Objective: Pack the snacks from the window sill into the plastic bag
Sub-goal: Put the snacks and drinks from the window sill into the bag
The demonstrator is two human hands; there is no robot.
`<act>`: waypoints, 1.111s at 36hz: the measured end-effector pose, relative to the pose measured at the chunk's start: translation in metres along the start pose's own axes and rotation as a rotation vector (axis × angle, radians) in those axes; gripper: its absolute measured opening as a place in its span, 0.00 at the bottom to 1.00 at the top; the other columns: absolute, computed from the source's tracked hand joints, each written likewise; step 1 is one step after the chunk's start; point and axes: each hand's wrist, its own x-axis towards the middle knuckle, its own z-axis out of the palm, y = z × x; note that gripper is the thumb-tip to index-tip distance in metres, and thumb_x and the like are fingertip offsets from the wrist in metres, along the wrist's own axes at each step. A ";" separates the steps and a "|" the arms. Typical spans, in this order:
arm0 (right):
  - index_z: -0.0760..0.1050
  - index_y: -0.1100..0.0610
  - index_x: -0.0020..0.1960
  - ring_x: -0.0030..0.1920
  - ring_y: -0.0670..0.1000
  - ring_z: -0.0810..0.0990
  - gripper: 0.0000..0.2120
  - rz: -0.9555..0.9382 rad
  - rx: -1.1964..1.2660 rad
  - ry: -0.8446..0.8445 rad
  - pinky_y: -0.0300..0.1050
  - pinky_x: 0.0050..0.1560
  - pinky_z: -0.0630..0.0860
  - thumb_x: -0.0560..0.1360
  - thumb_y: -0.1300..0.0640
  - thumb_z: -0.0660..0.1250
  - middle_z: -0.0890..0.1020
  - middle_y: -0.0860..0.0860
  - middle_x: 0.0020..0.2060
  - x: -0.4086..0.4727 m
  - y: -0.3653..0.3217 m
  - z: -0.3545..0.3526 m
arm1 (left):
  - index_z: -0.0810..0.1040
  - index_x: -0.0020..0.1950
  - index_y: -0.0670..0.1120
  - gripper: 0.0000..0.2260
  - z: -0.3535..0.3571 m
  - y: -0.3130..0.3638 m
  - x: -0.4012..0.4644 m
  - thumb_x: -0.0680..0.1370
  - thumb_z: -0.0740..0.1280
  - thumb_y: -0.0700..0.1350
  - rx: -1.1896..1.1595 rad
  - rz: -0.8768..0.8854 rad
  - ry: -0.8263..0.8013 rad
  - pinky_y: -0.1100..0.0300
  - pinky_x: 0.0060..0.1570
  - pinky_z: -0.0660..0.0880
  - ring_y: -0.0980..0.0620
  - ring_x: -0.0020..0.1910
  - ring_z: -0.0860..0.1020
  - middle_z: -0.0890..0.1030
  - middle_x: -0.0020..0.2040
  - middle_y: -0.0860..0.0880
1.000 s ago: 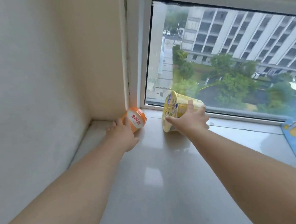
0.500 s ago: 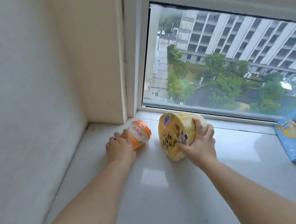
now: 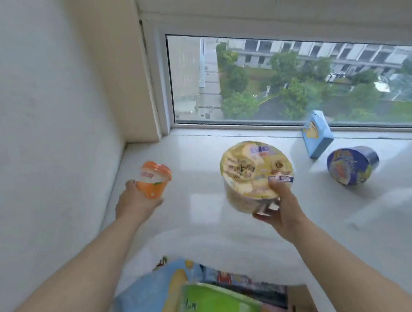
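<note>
Hands grip snacks above the sill [image 3: 207, 231]: left hand [image 3: 135, 204] closed around an orange cup [image 3: 153, 179], right hand [image 3: 284, 210] clasping a yellow noodle bowl [image 3: 253, 174].

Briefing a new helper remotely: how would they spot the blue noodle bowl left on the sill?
Start at the window and drop to the white sill beneath it. Toward its right end, just in front of the upright light-blue box, lies the blue noodle bowl. It alone is round, dark blue and tipped on its side, untouched by either hand.

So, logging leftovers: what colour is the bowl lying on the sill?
Dark blue bowl, head view.
</note>
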 end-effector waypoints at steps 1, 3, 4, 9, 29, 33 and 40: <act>0.72 0.53 0.57 0.49 0.55 0.76 0.22 -0.001 0.129 -0.012 0.55 0.48 0.75 0.67 0.45 0.66 0.76 0.53 0.50 -0.013 -0.005 -0.008 | 0.61 0.71 0.42 0.39 -0.012 0.007 -0.014 0.68 0.75 0.54 -0.031 0.036 0.035 0.52 0.58 0.71 0.41 0.63 0.73 0.74 0.65 0.40; 0.73 0.55 0.57 0.54 0.58 0.74 0.21 -0.011 0.320 -0.048 0.58 0.53 0.74 0.71 0.43 0.63 0.74 0.56 0.53 -0.041 -0.011 -0.023 | 0.64 0.70 0.43 0.36 -0.034 0.019 -0.047 0.68 0.75 0.54 -0.111 0.102 0.077 0.53 0.56 0.71 0.41 0.62 0.74 0.75 0.64 0.41; 0.73 0.56 0.59 0.57 0.60 0.74 0.22 -0.020 0.387 -0.074 0.58 0.55 0.74 0.72 0.42 0.62 0.74 0.57 0.54 -0.054 -0.013 -0.031 | 0.65 0.69 0.44 0.35 -0.044 0.025 -0.064 0.69 0.75 0.54 -0.161 0.140 0.088 0.53 0.55 0.71 0.42 0.61 0.74 0.75 0.63 0.43; 0.76 0.53 0.58 0.58 0.61 0.77 0.46 -0.096 0.289 -0.151 0.59 0.62 0.69 0.43 0.35 0.76 0.77 0.56 0.56 -0.109 -0.024 -0.085 | 0.66 0.67 0.49 0.31 -0.075 0.039 -0.148 0.68 0.76 0.51 -0.326 0.344 0.056 0.57 0.48 0.69 0.48 0.52 0.74 0.75 0.54 0.51; 0.71 0.48 0.57 0.45 0.48 0.75 0.16 -0.066 0.307 0.194 0.48 0.45 0.70 0.74 0.40 0.59 0.76 0.46 0.46 -0.176 0.064 -0.146 | 0.65 0.68 0.53 0.34 -0.029 0.046 -0.282 0.65 0.71 0.60 0.782 0.711 -0.336 0.58 0.46 0.73 0.51 0.51 0.74 0.76 0.56 0.53; 0.73 0.47 0.46 0.44 0.50 0.73 0.10 -0.013 0.411 0.188 0.45 0.40 0.71 0.74 0.41 0.59 0.75 0.49 0.46 -0.181 0.063 -0.144 | 0.69 0.65 0.52 0.32 -0.030 0.059 -0.283 0.65 0.70 0.63 0.831 0.628 -0.438 0.55 0.51 0.74 0.51 0.51 0.73 0.74 0.56 0.51; 0.70 0.49 0.59 0.44 0.48 0.76 0.32 -0.080 0.267 0.106 0.46 0.43 0.72 0.56 0.39 0.65 0.77 0.47 0.45 -0.187 0.054 -0.137 | 0.72 0.65 0.48 0.31 -0.028 0.078 -0.292 0.68 0.69 0.64 0.799 0.341 -0.721 0.57 0.48 0.74 0.47 0.52 0.77 0.77 0.56 0.49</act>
